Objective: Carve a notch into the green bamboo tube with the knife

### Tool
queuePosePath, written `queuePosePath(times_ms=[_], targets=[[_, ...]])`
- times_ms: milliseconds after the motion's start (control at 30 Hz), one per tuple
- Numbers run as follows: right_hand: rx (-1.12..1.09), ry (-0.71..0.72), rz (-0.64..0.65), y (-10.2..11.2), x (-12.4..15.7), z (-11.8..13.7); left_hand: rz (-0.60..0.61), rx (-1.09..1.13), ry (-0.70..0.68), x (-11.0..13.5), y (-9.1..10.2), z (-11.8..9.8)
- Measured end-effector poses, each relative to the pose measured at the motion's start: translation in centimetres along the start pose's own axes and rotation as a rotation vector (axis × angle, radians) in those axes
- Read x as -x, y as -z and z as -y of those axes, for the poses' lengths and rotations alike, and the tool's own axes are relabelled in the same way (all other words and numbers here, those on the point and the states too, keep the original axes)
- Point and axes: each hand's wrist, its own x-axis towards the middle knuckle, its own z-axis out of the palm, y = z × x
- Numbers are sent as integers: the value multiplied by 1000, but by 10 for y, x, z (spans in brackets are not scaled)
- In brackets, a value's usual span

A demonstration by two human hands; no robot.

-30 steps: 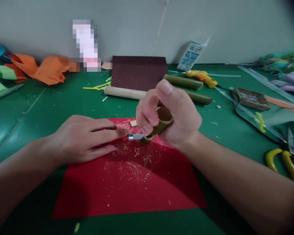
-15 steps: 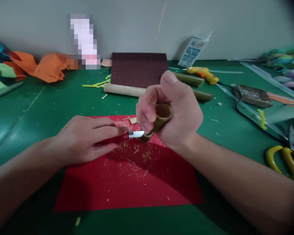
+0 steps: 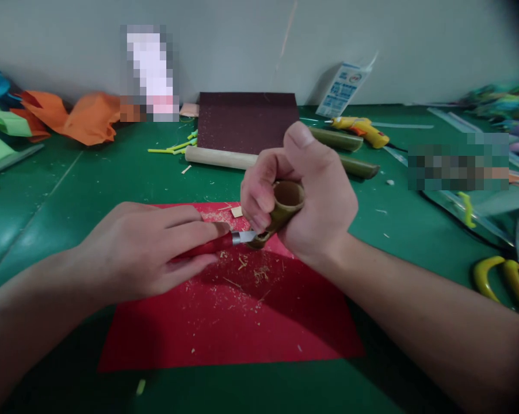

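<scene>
My left hand [image 3: 156, 247] is closed around the red handle of a carving knife [image 3: 208, 247], its short blade pointing right. The blade's tip meets an opening near the lower end of a bamboo tube [image 3: 284, 213]. My right hand [image 3: 315, 184] wraps round that tube, thumb up, with the tube's hollow upper end facing me. Part of the tube is hidden behind my fingers. Beneath both hands lies a red sheet [image 3: 225, 328], strewn with wood shavings [image 3: 260, 275] and a small pale chip [image 3: 236, 212].
Behind my hands are a dark board [image 3: 242, 121], a pale wooden rod [image 3: 220, 158] and green bamboo pieces [image 3: 358, 167]. A yellow glue gun [image 3: 363, 129] lies back right. Yellow-handled cutters [image 3: 488, 279] are at the right edge, orange crumpled paper [image 3: 89, 121] at back left.
The knife has shifted very slightly right, its tip a little further into the opening in the tube. My right hand holds the tube almost still. The view has moved slightly.
</scene>
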Motion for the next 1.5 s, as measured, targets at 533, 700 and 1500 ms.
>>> queuePosePath(times_ms=[533, 700, 1500], targets=[[-75, 16, -21, 0, -1, -1, 71, 243, 35, -3, 4, 3], [-110, 71, -45, -2, -1, -3, 74, 309, 104, -2, 1, -3], [-121, 120, -105, -5, -1, -6, 50, 427, 340, -6, -4, -32]])
